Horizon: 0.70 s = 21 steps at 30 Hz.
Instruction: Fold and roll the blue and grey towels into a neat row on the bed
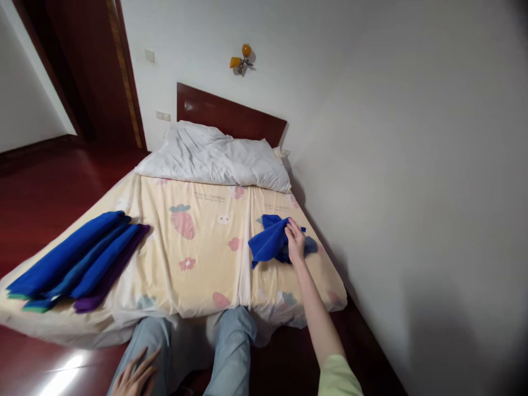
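My right hand (295, 240) pinches the upper edge of a blue cloth (268, 242) on the right side of the bed. Part of that cloth hangs to the left of my fingers, and more crumpled blue fabric lies under and behind the hand. Down at the bottom edge, my left hand (137, 375) rests by my knee with its fingers spread, holding nothing. On the bed's left side lie several long folded blue cloths (70, 253), side by side, with a purple cloth (113, 269) along their right edge. Green shows at their near ends.
The bed (206, 280) has a cream sheet printed with strawberries and flowers. A white quilt (214, 157) is bunched below the dark wooden headboard (231, 113). A bare wall runs along the right; a wall lamp (242, 59) hangs above. Red flooring (53, 187) lies left.
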Available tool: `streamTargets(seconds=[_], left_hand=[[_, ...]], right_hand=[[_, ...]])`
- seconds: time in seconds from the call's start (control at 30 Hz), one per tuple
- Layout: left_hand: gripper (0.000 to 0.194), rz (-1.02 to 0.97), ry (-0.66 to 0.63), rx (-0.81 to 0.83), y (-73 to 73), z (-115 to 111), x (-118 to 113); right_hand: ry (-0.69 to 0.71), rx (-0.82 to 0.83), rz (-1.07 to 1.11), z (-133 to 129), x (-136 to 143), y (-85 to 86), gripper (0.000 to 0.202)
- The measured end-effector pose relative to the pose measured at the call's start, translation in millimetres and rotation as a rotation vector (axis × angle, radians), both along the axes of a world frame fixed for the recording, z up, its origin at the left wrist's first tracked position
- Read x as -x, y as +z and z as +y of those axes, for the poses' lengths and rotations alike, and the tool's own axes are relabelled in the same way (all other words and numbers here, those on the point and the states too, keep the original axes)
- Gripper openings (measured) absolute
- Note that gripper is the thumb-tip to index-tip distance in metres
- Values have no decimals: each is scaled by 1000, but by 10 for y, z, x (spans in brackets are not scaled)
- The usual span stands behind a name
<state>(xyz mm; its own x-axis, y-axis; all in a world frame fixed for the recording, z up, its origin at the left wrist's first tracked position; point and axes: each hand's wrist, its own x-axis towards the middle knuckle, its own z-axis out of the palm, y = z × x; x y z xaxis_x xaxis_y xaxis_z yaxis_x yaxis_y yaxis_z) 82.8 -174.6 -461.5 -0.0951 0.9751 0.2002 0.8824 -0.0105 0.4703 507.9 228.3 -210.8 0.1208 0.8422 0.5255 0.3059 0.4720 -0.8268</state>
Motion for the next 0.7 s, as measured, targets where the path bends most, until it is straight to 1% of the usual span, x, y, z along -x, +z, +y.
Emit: streamTargets(seconds=[0.1, 0.17, 0.23, 0.3, 0.43, 0.5, 0.53, 0.6, 0.63, 0.7], left_hand=[[30, -102, -49, 36, 234, 30, -87], [32, -210, -89, 39, 437, 77, -180], [34, -305, -104, 10, 701, 139, -263], [36, -393, -117, -35, 1042, 208, -314], [34, -482, -199, -143, 1888, 350, -339], [32, -526, -208, -211, 2294, 418, -353], [31, -547, -212, -250, 2472, 449, -368], [31, -585, -250, -306, 2764, 498, -425], [33, -604, -290, -322, 2877, 513, -469], [41, -640, -398, -310, 3044, 520, -583]], right_hand=[[39, -4, 95, -318, 228, 513, 60], [73, 9, 118, -555, 393, 770, 62], [155, 61, 125, -795, 542, 960, 64], [288, 133, 95, -1020, 664, 1101, 61], [583, 201, -73, -1435, 845, 1310, 38], [717, 225, -194, -1658, 932, 1405, 32], [778, 239, -262, -1777, 978, 1452, 32], [884, 257, -399, -2027, 1077, 1541, 35], [935, 264, -468, -2154, 1128, 1582, 38], [1037, 272, -590, -2395, 1228, 1655, 45]])
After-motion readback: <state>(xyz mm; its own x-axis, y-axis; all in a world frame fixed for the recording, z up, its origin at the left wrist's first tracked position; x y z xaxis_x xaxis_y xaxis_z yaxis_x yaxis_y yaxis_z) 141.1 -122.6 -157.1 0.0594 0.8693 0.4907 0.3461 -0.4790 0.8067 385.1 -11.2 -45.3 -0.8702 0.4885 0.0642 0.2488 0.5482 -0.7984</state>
